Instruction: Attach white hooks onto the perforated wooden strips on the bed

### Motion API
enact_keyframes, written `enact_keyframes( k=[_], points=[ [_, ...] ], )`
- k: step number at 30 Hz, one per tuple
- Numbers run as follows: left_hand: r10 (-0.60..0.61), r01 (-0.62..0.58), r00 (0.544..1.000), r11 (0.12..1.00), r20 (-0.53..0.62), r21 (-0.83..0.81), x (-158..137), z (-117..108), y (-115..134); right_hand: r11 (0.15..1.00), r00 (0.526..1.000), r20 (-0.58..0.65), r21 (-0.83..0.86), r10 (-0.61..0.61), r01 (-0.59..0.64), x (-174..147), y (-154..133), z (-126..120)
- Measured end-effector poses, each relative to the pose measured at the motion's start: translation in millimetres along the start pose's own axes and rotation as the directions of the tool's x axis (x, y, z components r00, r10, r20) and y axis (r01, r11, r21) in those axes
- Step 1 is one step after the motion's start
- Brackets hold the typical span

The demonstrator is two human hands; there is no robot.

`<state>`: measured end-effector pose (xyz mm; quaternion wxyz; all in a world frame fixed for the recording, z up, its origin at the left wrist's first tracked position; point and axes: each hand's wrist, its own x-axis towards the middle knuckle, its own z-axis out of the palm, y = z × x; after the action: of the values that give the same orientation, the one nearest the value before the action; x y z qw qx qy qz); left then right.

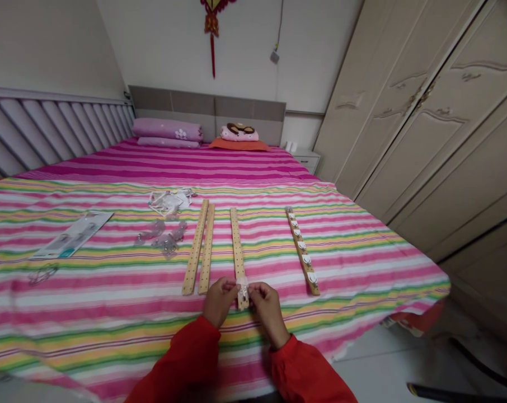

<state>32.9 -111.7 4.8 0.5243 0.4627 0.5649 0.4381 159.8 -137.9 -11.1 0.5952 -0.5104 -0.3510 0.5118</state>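
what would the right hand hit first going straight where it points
Probably the clear hook piece on the near end of the perforated strip; the right hand seems to touch it, though depth is unclear.

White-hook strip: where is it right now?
In the head view, right of centre: the white-hook strip lies on the striped cloth, to the right of the right hand.
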Motion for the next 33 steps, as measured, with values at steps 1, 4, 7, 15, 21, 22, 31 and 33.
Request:
enact_keyframes(
  k=[1,4,7,15,21,22,31,33],
  points=[
    [-0.004,0.004,1.0,1.0,-0.001,-0.002,0.1,0.3,-0.3,1.0,1.0,0.0,-0.003,-0.001,0.001,0.2,1.3,-0.2],
    [-0.006,0.006,1.0,1.0,0.005,-0.016,0.0,0.8,-1.0,1.0,1.0,0.008,0.005,0.005,-0.005,0.6,4.0,-0.7],
    [0.004,-0.004,1.0,1.0,0.003,-0.012,0.3,0.7,-1.6,1.0,1.0,0.01,0.007,0.007,-0.007,0.2,4.7,-0.3],
    [0.064,-0.062,0.997,0.997,-0.04,0.037,2.3,0.5,-6.3,1.0,1.0,-0.004,-0.004,0.0,0.0,-1.4,7.3,1.4],
    [0.136,-0.13,0.989,0.985,-0.05,0.111,0.0,-0.1,-9.7,0.995,0.996,-0.022,-0.036,0.089,-0.09,-11.1,11.7,-2.0],
    [0.131,-0.126,0.99,0.986,-0.043,0.113,-0.4,-0.3,-8.3,0.99,0.99,-0.008,-0.025,0.14,-0.14,-13.3,12.1,-2.3],
    [-0.243,0.246,0.966,0.969,0.083,-0.026,12.8,-3.8,7.4,0.939,0.957,0.038,0.19,0.286,-0.288,-19.1,8.1,4.6],
    [-0.267,0.277,0.954,0.959,0.139,-0.056,17.9,-3.8,7.5,0.937,0.96,0.042,0.21,0.277,-0.28,-18.8,6.7,7.0]
  ],
)
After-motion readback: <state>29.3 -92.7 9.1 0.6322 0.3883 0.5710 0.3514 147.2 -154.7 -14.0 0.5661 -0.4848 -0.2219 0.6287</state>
